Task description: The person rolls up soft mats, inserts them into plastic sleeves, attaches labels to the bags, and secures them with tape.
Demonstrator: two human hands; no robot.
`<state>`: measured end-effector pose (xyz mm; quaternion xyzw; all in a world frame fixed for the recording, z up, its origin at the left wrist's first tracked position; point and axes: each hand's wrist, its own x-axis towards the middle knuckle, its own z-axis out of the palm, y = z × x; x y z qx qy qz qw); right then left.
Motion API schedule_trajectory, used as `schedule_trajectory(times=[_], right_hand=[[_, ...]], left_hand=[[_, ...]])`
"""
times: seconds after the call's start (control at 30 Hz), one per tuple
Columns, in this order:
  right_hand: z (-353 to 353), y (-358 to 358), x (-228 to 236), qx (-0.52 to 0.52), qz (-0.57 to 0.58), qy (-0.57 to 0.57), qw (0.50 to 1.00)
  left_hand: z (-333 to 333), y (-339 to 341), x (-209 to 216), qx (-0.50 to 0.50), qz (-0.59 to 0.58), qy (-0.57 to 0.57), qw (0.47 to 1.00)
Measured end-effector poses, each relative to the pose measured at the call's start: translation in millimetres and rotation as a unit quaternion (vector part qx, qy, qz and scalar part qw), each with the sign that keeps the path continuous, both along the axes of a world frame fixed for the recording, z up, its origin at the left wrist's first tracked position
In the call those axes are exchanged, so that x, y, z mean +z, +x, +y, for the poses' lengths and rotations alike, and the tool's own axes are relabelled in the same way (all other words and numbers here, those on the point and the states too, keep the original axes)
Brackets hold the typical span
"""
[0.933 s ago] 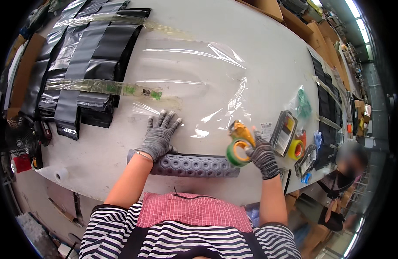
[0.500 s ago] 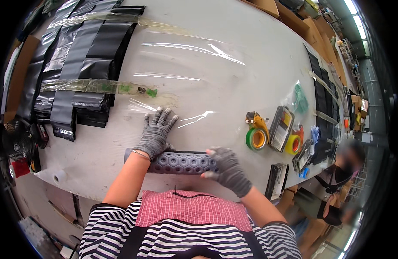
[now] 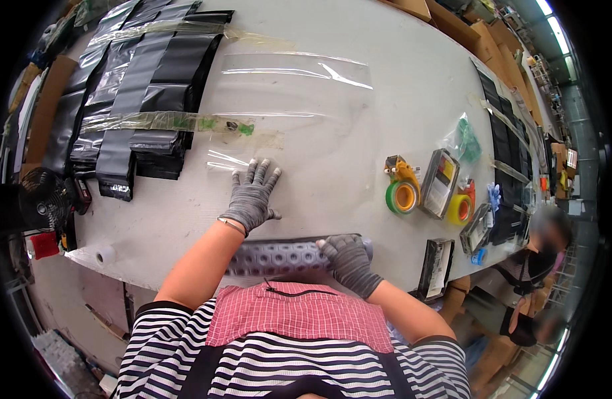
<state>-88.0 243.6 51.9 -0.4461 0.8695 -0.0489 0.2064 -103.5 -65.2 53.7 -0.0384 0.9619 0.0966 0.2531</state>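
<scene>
My left hand (image 3: 251, 201), in a grey glove with bare fingertips, lies palm down with fingers spread at the near edge of a clear plastic sheet (image 3: 293, 90). The sheet is flat on the table, with glare along its creases. Close to my body rests a grey foam roller (image 3: 276, 258) with a raised hexagon pattern, lying sideways and slightly blurred. My right hand (image 3: 351, 263), gloved the same way, curls over the roller near its right end, and its thumb side presses on the surface.
Black plastic bags (image 3: 156, 86) are stacked at left under clear tape strips. To the right lie a tape dispenser with green tape (image 3: 402, 196), a yellow tape roll (image 3: 460, 209) and black-edged boxes (image 3: 440, 183). A fan (image 3: 43, 199) stands at far left; a person (image 3: 538, 259) is at far right.
My left hand has come off the roller's left part and moved forward, right of its old spot. The roller has shifted right, and my right hand has closed over it.
</scene>
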Motion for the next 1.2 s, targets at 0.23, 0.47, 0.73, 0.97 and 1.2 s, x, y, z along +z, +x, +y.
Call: schedule_trajectory(times=[0.23,0.47,0.73,0.97,1.2], right_hand=[[11.0,22.7,0.8,-0.019,-0.085,0.062,0.994],[45.5,-3.7,-35.7,-0.112,-0.397,-0.165,0.896],[35.3,-66.9,-17.6,-0.415,-0.049,-0.201,0.886],[43.7,-103.1,-57.7,-0.395,0.045,-0.096,0.912],[37.8,-104.8,-35.6,-0.589,-0.348,-0.302,0.664]], left_hand=[[2.3,18.2,-9.5,0.021,0.015,0.018,1.000],[-48.4,44.2,-11.0,0.119,0.220,0.314,0.916],[-98.6,62.4,-27.4,0.357,0.221,0.055,0.906],[-87.0,68.9,-53.0,0.308,0.217,0.098,0.921],[-98.9,79.7,-8.9,0.557,0.043,0.446,0.699]])
